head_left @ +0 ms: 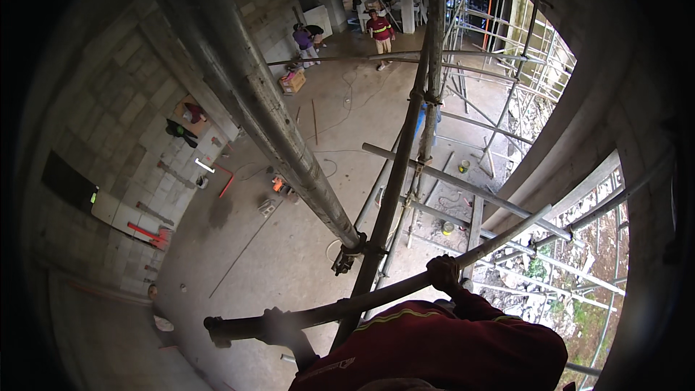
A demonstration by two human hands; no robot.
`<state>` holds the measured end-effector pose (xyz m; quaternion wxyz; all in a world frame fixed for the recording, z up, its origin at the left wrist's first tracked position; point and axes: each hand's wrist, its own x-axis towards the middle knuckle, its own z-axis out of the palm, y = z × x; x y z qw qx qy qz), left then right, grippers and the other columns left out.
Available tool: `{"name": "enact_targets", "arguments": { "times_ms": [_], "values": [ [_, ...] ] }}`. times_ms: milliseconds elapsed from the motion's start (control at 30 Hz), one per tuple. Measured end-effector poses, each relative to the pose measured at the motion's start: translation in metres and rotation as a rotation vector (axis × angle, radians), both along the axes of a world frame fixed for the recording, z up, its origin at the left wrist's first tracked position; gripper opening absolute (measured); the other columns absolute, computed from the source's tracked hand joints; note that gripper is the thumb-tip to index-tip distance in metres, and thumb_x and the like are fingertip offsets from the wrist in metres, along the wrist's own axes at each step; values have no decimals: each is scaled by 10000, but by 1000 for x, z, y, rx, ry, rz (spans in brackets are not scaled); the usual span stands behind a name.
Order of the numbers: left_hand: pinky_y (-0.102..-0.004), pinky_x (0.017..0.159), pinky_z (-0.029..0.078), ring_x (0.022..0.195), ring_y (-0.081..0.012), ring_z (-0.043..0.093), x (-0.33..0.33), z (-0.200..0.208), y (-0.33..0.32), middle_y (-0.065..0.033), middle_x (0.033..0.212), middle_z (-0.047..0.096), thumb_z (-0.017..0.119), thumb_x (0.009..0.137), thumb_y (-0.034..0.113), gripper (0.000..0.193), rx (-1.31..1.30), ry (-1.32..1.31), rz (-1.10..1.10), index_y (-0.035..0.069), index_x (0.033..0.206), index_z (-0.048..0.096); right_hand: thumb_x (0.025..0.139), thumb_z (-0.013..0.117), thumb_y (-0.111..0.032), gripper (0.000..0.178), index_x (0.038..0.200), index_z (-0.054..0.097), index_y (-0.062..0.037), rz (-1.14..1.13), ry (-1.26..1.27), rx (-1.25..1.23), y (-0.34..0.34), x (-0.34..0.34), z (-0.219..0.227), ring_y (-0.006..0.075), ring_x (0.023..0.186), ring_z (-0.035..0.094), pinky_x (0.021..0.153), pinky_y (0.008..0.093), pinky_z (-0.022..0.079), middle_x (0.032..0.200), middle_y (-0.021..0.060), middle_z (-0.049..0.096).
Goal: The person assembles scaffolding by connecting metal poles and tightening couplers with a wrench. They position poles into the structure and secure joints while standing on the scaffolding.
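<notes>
Across my body lies a long scaffold pipe (365,299), its right end tilted up and away. My right hand (443,274) is wrapped round it on the right. Toward the other end, my left hand (281,327) is closed on the same pipe; its outline is partly smeared. At the pipe's left end sits a thicker piece, perhaps a coupler. The pipe crosses a dark upright pole (387,224), though I cannot tell whether they touch. A thick grey pole (260,105) runs down from the upper left to a clamp (349,255) beside that upright.
Scaffold bars (478,192) reach out to the right, high above a concrete floor (289,261). Below, a person in a red top (380,27) stands near a person in purple (304,38). A block wall (123,137) curves along the left; an opening shows rubble (579,289) outside.
</notes>
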<state>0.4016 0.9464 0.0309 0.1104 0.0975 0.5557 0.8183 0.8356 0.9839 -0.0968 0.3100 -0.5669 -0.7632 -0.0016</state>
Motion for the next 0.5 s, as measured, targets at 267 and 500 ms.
{"name": "enact_targets", "arguments": {
  "times_ms": [267, 500],
  "values": [
    [-303, 487, 550, 623, -209, 636, -1, 0, -1, -130, 802, 649, 735, 855, 106, 526, -82, 8, 0, 87, 1240, 378, 712, 664, -225, 117, 695, 593, -132, 35, -39, 7, 0, 1, 7, 265, 616, 578, 573, 416, 432, 667, 47, 566],
    [-299, 482, 545, 616, -207, 632, -2, -2, 0, -127, 794, 645, 731, 851, 96, 506, -89, 15, 14, 88, 1227, 392, 723, 652, -252, 138, 668, 571, -155, 10, -31, 5, 0, 0, 4, 249, 640, 559, 592, 412, 420, 675, 28, 546]
  ]
}}
